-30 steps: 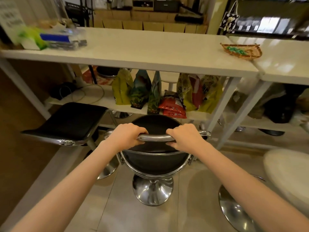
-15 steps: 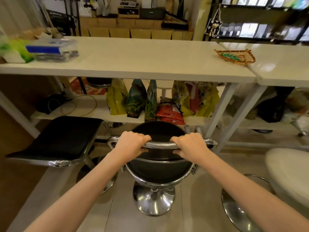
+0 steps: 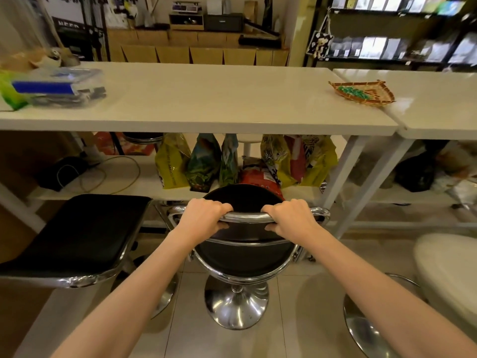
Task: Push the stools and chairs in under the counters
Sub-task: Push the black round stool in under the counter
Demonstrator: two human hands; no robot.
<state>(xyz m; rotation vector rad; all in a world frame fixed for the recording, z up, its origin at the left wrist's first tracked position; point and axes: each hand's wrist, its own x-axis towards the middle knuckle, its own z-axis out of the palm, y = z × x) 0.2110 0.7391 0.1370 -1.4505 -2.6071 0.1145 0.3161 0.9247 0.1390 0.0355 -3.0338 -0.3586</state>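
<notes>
- The left hand (image 3: 204, 218) is curled tight around the chrome backrest rail (image 3: 247, 216) of a round black stool (image 3: 245, 257), fingers over the top of the bar and thumb tucked beneath.
- The right hand (image 3: 290, 218) is closed on the same rail just to the right of the left hand, with a short bare stretch of chrome between them.
- The stool's seat lies ahead of and below both hands; its far edge is close to the lower shelf (image 3: 134, 186), while its chrome base (image 3: 236, 304) stands on the tiled floor nearer the person than the worktop (image 3: 206, 104) edge.
- Beyond the hands, snack bags (image 3: 204, 164) stand in a row on the lower shelf under the worktop.
- Left of the left hand a square black stool (image 3: 77, 233) stands out from the worktop.
- Right of the right hand a white stool (image 3: 449, 270) shows at the frame edge, also clear of the second worktop (image 3: 438, 107).
- Far beyond the right hand a woven tray (image 3: 361, 93) rests where the two worktops meet; far beyond the left hand a clear plastic box (image 3: 62, 87) sits on the worktop.
</notes>
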